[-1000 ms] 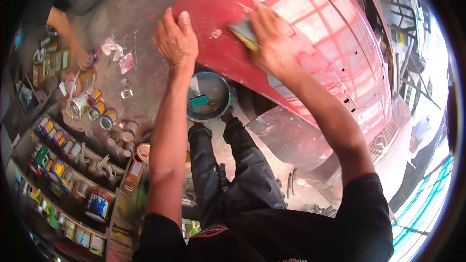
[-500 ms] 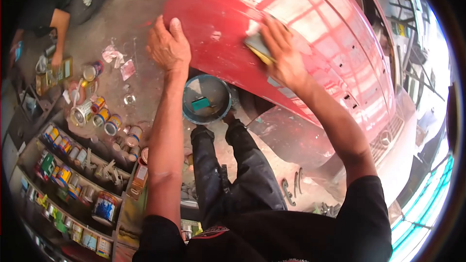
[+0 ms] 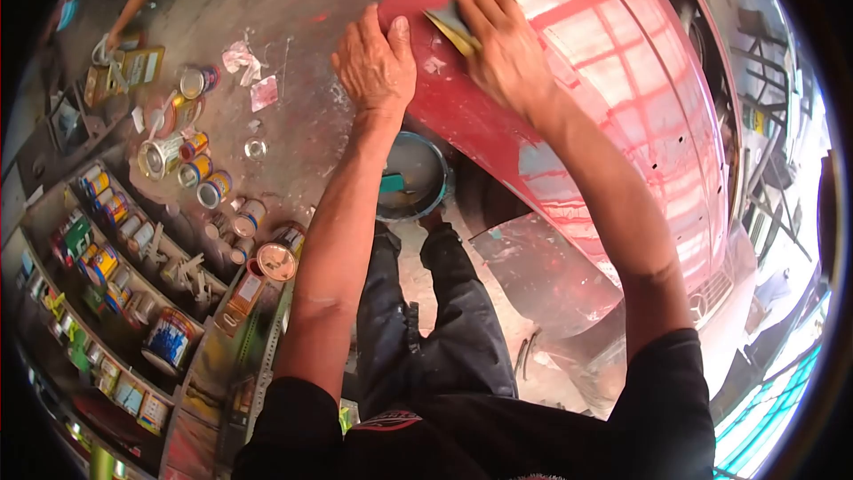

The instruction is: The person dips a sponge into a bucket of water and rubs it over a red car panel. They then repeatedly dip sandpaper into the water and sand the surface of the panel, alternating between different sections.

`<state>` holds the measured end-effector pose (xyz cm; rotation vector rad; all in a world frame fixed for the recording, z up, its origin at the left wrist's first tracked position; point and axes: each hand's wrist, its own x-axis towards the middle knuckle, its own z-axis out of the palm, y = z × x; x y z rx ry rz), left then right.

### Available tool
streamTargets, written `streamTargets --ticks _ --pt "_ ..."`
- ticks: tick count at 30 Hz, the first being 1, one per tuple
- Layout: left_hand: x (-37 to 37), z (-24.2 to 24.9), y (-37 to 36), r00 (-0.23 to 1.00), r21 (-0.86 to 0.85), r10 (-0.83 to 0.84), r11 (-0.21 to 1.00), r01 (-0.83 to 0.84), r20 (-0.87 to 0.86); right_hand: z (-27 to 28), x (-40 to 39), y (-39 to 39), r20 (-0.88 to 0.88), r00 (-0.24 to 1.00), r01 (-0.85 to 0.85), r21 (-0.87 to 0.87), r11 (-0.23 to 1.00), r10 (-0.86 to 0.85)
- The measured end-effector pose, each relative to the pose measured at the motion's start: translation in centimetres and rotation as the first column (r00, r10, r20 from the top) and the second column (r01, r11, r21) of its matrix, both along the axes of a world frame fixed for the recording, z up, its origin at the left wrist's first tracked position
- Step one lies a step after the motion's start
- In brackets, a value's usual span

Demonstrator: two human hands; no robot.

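A wet red car hood with pale, worn patches slopes away in front of me. My right hand presses a sheet of sandpaper, grey with a yellow side, against the hood near its left edge. My left hand is at that same edge, fingers stretched out and thumb raised, holding nothing. Below the edge, on the floor by my feet, sits a round basin of cloudy water. A green block is in it, partly hidden by my left forearm.
At left, paint cans stand on the floor beside a shelf rack packed with more cans. Scraps of stained paper lie on the concrete. Another person's arm reaches toward a rectangular tin at upper left.
My right hand has slid the sandpaper across the hood toward its left edge, closer to my left hand. The whole view has shifted, so the cans and hood appear farther right.
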<state>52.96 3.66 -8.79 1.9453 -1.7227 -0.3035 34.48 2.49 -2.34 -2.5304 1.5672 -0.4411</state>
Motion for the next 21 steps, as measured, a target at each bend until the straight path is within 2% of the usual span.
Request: streamTargets --ticks 1,4,6,10,13,16,19,20,21 --pt "0.2 -0.1 0.0 1.0 0.0 -0.002 1.0 0.002 0.0 -0.6 1.5 -2.0 -0.01 0.999 -0.033 -0.009 0.999 0.033" --pt "0.4 -0.2 -0.1 0.999 -0.009 -0.027 1.0 0.027 -0.016 -1.5 2.7 -4.3 -0.072 0.997 -0.005 0.124 0.992 0.014" --pt "0.4 -0.5 -0.1 0.999 -0.035 -0.038 0.999 0.037 -0.032 0.5 -1.1 0.0 0.006 0.998 -0.057 0.029 0.998 0.056" --pt "0.1 0.2 -0.1 1.0 -0.003 -0.029 1.0 0.029 0.007 2.0 -10.0 10.5 -0.214 0.971 0.146 0.191 0.971 -0.104" --pt "-0.1 0.7 0.0 0.999 0.036 -0.021 0.999 0.02 0.036 1.7 -8.3 7.0 -0.137 0.99 0.045 0.103 0.994 -0.031" --pt "0.2 -0.3 -0.1 1.0 -0.022 -0.021 1.0 0.022 0.011 0.8 -3.6 -0.4 -0.228 0.972 -0.066 -0.012 0.998 0.061" --pt "0.4 -0.4 -0.1 1.0 -0.008 -0.022 1.0 0.022 -0.001 0.7 -4.6 -1.9 -0.294 0.945 -0.158 -0.02 0.987 0.145" --pt "0.4 -0.4 -0.2 1.0 -0.019 -0.029 0.999 0.029 0.008 1.0 -6.4 -0.8 -0.422 0.894 -0.137 0.062 0.989 0.15" --pt "0.3 -0.4 -0.2 0.999 -0.03 -0.03 0.999 0.031 0.017 1.4 -8.5 0.8 -0.442 0.882 -0.142 0.083 0.986 0.164"
